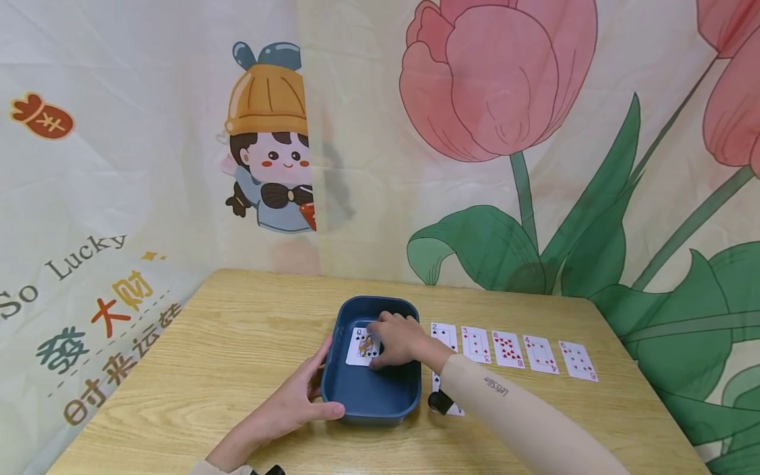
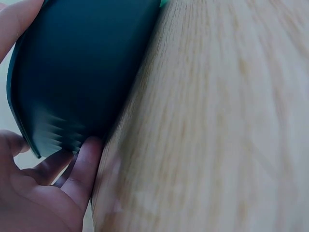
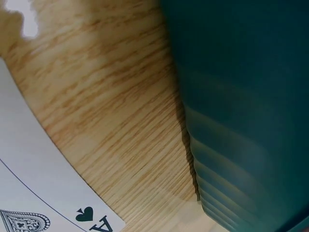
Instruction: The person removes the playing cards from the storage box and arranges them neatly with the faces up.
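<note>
- Inside the blue tray [image 1: 369, 394], the queen card [image 1: 363, 348] is laid face up, long axis running roughly front-to-back.
- Its right edge is met by the nearer right hand [image 1: 401, 340]; fingers are curved, thumb set apart; a pinch cannot be confirmed.
- Tray's left side is held by the left hand [image 1: 299, 394].
</note>
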`<control>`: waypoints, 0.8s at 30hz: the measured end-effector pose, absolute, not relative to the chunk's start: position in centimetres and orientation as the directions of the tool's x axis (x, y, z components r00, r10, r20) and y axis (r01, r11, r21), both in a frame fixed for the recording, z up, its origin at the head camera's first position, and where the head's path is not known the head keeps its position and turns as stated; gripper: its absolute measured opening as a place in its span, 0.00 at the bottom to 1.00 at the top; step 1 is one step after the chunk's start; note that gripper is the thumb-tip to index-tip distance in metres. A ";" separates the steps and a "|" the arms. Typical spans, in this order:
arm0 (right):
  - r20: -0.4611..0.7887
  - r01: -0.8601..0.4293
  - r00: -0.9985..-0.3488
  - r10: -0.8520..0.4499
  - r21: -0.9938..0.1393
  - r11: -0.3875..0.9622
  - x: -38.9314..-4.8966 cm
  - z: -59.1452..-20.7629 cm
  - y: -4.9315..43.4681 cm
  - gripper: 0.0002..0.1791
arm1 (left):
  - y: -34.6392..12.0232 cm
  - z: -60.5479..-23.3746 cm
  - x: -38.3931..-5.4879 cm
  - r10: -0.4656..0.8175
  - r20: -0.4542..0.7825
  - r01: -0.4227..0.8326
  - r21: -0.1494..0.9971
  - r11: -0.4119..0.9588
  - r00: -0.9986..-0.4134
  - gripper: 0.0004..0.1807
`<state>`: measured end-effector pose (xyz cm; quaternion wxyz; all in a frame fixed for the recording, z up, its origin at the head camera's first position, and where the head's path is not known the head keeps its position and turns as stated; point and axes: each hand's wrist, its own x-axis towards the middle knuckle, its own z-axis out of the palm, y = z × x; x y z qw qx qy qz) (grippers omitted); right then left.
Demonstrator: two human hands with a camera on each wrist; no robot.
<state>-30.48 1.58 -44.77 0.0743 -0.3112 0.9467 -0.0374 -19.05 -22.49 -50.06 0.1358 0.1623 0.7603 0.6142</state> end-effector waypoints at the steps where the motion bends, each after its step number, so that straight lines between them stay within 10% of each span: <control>1: -0.115 -0.583 -0.795 -0.595 -0.122 0.803 -30.5 -44.8 1.6 0.43 | -22.5 -50.1 -19.0 0.413 -0.008 0.079 0.978 0.193 -0.911 0.62; 24: -0.009 -0.593 -0.776 -0.631 -0.331 0.734 -29.5 -42.1 3.4 0.45 | -22.4 -50.0 -19.0 0.405 0.008 0.108 0.969 0.224 -0.914 0.62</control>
